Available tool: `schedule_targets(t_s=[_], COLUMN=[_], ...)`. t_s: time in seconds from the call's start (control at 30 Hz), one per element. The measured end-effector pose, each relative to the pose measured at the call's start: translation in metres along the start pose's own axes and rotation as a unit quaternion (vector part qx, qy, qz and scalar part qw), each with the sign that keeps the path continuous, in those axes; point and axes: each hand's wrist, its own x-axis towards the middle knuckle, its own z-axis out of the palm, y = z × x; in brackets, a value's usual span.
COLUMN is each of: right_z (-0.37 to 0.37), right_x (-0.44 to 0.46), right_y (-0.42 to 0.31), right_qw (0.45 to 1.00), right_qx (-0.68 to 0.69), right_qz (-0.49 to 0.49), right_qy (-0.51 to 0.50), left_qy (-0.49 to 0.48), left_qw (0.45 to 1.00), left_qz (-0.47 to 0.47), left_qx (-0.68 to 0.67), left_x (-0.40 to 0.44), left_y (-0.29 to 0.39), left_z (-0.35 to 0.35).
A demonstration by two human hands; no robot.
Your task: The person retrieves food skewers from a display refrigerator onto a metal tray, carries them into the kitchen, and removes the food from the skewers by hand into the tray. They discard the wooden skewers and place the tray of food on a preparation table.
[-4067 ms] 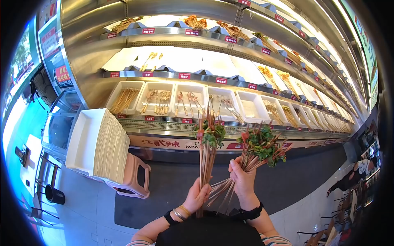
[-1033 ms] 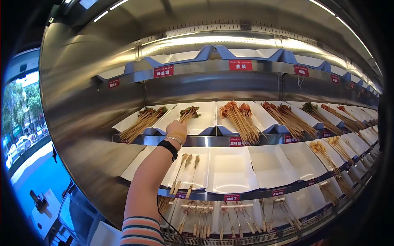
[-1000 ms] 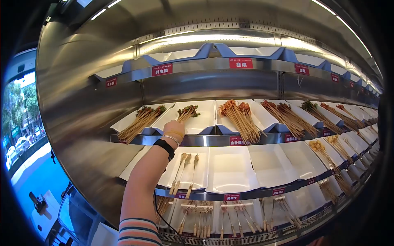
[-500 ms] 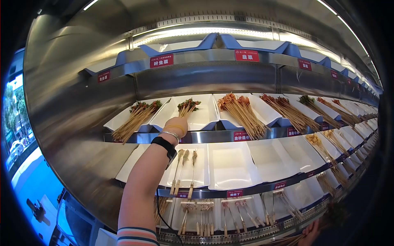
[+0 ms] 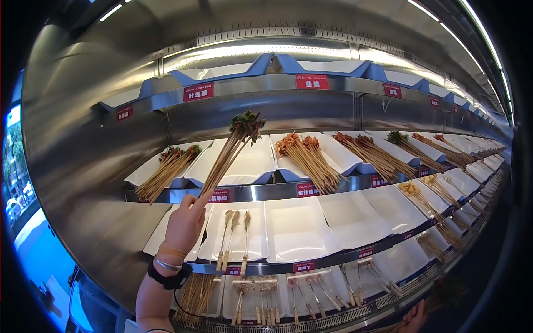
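My left hand (image 5: 186, 225) is closed round the lower ends of a bundle of skewers (image 5: 226, 152). Dark green leaves and reddish bits top the bundle, which leans up and to the right in front of a white tray (image 5: 258, 161) on the middle shelf. Left of that tray lies another pile of green-topped skewers (image 5: 169, 175); to its right are orange-topped skewers (image 5: 316, 166). Low at the right, in shadow, my right hand (image 5: 413, 316) is wrapped round more thin sticks, with a dim leafy bunch (image 5: 447, 291) beyond it.
Blue-edged trays (image 5: 319, 66) line the top shelf. A lower shelf holds a few wooden-handled skewers (image 5: 246, 241) in a white tray. Below, more trays hold skewers (image 5: 264, 299). Red labels (image 5: 312, 82) mark the shelf edges. A steel side wall (image 5: 83, 150) stands at the left.
My left hand has drawn back and down from the middle-shelf tray, and the leafy bundle is now raised in front of it. My right hand stays low at the right.
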Motion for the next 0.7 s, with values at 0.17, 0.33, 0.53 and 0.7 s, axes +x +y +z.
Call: schedule_targets(t_s=[0.17,0.33,0.53,0.7], right_z=[-0.006,-0.003,-0.007,0.01], right_x=[-0.012,-0.043,-0.053,-0.057], right_y=[-0.022,-0.064,-0.09,-0.088], right_qw=[0.999,0.999,0.994,0.979], right_qx=[-0.017,0.018,0.033,0.05], right_qz=[-0.021,-0.036,-0.063,-0.13], right_qy=[0.027,0.0,-0.078,-0.149], left_qy=[-0.019,-0.047,-0.108,-0.12], left_qw=[0.991,0.955,0.918,0.89], left_qz=[0.003,0.039,0.035,0.027], left_qx=[-0.136,-0.289,-0.38,-0.439], left_x=[-0.078,-0.133,-0.169,-0.191], left_y=[0.058,0.119,0.19,0.239], left_z=[-0.019,0.019,0.063,0.093])
